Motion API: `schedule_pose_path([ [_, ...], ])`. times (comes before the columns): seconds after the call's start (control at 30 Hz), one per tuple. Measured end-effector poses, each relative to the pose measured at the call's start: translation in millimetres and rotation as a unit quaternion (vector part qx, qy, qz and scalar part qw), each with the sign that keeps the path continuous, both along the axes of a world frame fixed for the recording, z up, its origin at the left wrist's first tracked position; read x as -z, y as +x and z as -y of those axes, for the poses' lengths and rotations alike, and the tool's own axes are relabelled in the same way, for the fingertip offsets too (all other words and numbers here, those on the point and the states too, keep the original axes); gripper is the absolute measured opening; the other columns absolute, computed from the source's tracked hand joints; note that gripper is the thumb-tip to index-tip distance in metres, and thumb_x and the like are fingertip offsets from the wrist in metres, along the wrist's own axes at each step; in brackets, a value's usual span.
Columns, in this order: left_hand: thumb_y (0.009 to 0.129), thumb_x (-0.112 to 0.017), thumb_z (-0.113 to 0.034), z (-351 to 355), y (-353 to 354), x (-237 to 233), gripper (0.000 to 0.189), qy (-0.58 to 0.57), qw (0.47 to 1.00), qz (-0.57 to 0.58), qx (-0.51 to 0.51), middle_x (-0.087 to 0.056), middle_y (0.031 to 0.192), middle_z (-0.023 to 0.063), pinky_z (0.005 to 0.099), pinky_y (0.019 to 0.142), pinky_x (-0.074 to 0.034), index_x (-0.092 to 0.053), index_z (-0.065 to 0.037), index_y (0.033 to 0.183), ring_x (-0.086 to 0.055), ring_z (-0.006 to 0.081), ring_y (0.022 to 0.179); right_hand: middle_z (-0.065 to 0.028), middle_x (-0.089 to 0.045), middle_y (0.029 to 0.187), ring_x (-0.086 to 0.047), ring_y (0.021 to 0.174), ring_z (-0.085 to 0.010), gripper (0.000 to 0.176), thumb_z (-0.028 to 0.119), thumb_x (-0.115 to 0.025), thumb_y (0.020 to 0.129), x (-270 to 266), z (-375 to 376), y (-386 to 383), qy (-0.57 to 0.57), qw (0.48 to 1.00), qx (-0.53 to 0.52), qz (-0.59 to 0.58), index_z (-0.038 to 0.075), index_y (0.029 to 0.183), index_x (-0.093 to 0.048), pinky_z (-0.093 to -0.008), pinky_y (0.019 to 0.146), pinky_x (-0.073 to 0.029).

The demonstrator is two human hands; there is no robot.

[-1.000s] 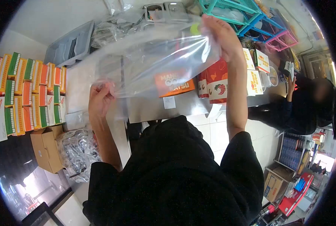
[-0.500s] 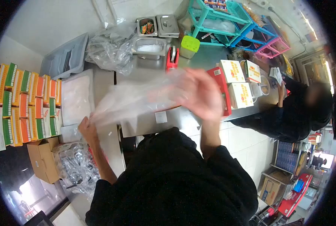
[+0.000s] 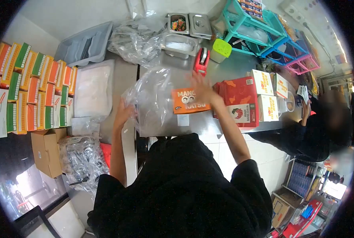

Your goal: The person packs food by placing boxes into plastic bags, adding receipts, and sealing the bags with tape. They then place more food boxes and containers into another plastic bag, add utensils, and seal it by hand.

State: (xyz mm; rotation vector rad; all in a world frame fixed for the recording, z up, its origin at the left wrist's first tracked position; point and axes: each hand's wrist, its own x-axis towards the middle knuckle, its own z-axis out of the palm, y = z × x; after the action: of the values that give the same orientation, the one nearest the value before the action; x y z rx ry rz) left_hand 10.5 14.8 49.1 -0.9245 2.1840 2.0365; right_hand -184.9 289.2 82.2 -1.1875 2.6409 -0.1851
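A clear plastic bag [image 3: 155,101] lies spread over the steel counter, its left edge held by my left hand [image 3: 123,115]. My right hand [image 3: 202,91], fingers spread and slightly blurred, is over the right part of an orange box [image 3: 185,105] with white lettering. That box sits just right of the bag. Beneath it on the counter is a small white slip [image 3: 183,120]. Red boxes [image 3: 238,95] stand to the right of my right hand, and a red tape dispenser [image 3: 202,61] is behind it.
White printed boxes [image 3: 267,107] stand beside the red ones. At the back are steel containers [image 3: 181,43], a green-lidded tub [image 3: 221,49] and crumpled plastic [image 3: 135,43]. Stacked colourful boxes [image 3: 30,91] fill the left. A person [image 3: 320,115] stands at the right.
The bag has come down from the air onto the counter. My right hand has let go of it and moved to the orange box, which now shows. The view has shifted.
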Motion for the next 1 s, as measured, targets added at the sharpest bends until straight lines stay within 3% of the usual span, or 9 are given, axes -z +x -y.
schedule_pose_path([
  [0.1, 0.076, -0.059, -0.022, 6.5, 20.1, 3.1, 0.056, 0.082, 0.996, 0.016, -0.011, -0.047, 0.106, 0.0125, 0.0309, 0.064, -0.047, -0.032, -0.004, 0.121, -0.056, 0.0193, 0.077, -0.0148, -0.021, 0.133, -0.025, 0.12, -0.0374, 0.121, 0.037, -0.082, 0.038, 46.4, 3.5, 17.7, 0.134, 0.98, -0.134, -0.059, 0.024, 0.135, -0.011, -0.0633, 0.089, -0.017],
  [0.17, 0.075, -0.062, -0.029, 10.9, 26.9, 2.8, 0.058, -0.191, 0.979, 0.054, 0.048, -0.048, 0.103, 0.0129, 0.0303, 0.065, -0.047, -0.034, -0.001, 0.118, -0.057, 0.0196, 0.075, -0.0163, -0.024, 0.129, -0.027, 0.117, -0.0374, 0.12, 0.031, -0.082, 0.038, 41.4, 8.9, 10.3, 0.127, 0.984, -0.125, -0.002, 0.026, 0.135, -0.011, -0.0615, 0.089, -0.019],
  [0.27, 0.074, -0.064, -0.033, 49.5, 25.5, 83.9, 0.054, -0.188, 0.982, -0.002, -0.026, -0.05, 0.096, 0.0097, 0.0294, 0.062, -0.046, -0.041, 0.001, 0.109, -0.055, 0.0192, 0.074, -0.0191, -0.032, 0.119, -0.033, 0.111, -0.0373, 0.115, 0.019, -0.078, 0.04, 5.0, 23.1, 1.7, 0.094, 0.985, -0.105, 0.102, 0.033, 0.134, -0.012, -0.0558, 0.086, -0.026],
  [0.37, 0.076, -0.062, -0.033, 46.1, 20.0, 41.0, 0.045, -0.075, 0.989, 0.082, -0.097, -0.052, 0.085, 0.0041, 0.0265, 0.061, -0.044, -0.046, 0.0, 0.102, -0.052, 0.0166, 0.074, -0.0182, -0.032, 0.119, -0.035, 0.11, -0.0366, 0.116, 0.02, -0.079, 0.043, -47.3, 43.7, 15.5, 0.005, 0.992, -0.076, 0.096, 0.023, 0.136, -0.008, -0.0507, 0.09, -0.027],
  [0.43, 0.076, -0.062, -0.033, 37.8, 20.1, 36.0, 0.04, 0.031, 0.988, 0.04, -0.145, -0.051, 0.08, 0.0017, 0.0254, 0.059, -0.042, -0.048, -0.003, 0.098, -0.05, 0.0152, 0.071, -0.0183, -0.029, 0.122, -0.033, 0.113, -0.035, 0.118, 0.019, -0.079, 0.045, -52.6, 71.8, 35.9, -0.401, 0.89, -0.096, 0.194, 0.01, 0.135, -0.004, -0.0423, 0.095, -0.027],
  [0.6, 0.081, -0.057, -0.027, 66.5, 38.0, 64.3, 0.023, 0.297, 0.923, -0.124, -0.209, -0.048, 0.071, -0.0015, 0.0244, 0.055, -0.04, -0.049, -0.008, 0.092, -0.048, 0.0112, 0.06, -0.0218, -0.024, 0.127, -0.028, 0.116, -0.0367, 0.115, 0.022, -0.08, 0.048, 37.3, 181.4, 125.5, -0.643, 0.742, -0.005, 0.192, 0.005, 0.134, -0.007, -0.0418, 0.099, -0.022],
  [0.67, 0.084, -0.052, -0.021, 88.6, 53.8, 53.1, 0.013, 0.302, 0.884, -0.089, -0.346, -0.047, 0.069, -0.0021, 0.0252, 0.051, -0.04, -0.048, -0.01, 0.091, -0.045, 0.0083, 0.056, -0.0205, -0.027, 0.125, -0.029, 0.115, -0.036, 0.115, 0.024, -0.079, 0.046, 58.0, 192.2, 123.9, -0.463, 0.861, -0.103, 0.184, 0.013, 0.136, -0.008, -0.0424, 0.096, -0.025],
  [0.77, 0.085, -0.049, -0.016, 109.8, 70.9, 9.8, 0.011, 0.291, 0.895, -0.26, -0.216, -0.046, 0.068, -0.0026, 0.0239, 0.049, -0.038, -0.047, -0.01, 0.094, -0.043, 0.0067, 0.054, -0.0209, -0.029, 0.123, -0.031, 0.113, -0.0362, 0.108, 0.031, -0.077, 0.048, 35.2, 176.9, 116.9, -0.105, 0.968, -0.222, 0.041, 0.025, 0.135, -0.013, -0.0477, 0.09, -0.028],
  [1.0, 0.085, -0.049, -0.016, 28.5, 23.5, -101.4, 0.01, 0.165, 0.937, -0.284, -0.119, -0.044, 0.064, -0.0041, 0.0193, 0.047, -0.036, -0.047, -0.011, 0.093, -0.04, 0.004, 0.053, -0.0143, -0.032, 0.124, -0.032, 0.114, -0.0359, 0.104, 0.041, -0.073, 0.05, 40.6, 157.0, 39.6, -0.089, 0.954, -0.251, 0.137, 0.03, 0.134, -0.013, -0.0497, 0.086, -0.03],
])
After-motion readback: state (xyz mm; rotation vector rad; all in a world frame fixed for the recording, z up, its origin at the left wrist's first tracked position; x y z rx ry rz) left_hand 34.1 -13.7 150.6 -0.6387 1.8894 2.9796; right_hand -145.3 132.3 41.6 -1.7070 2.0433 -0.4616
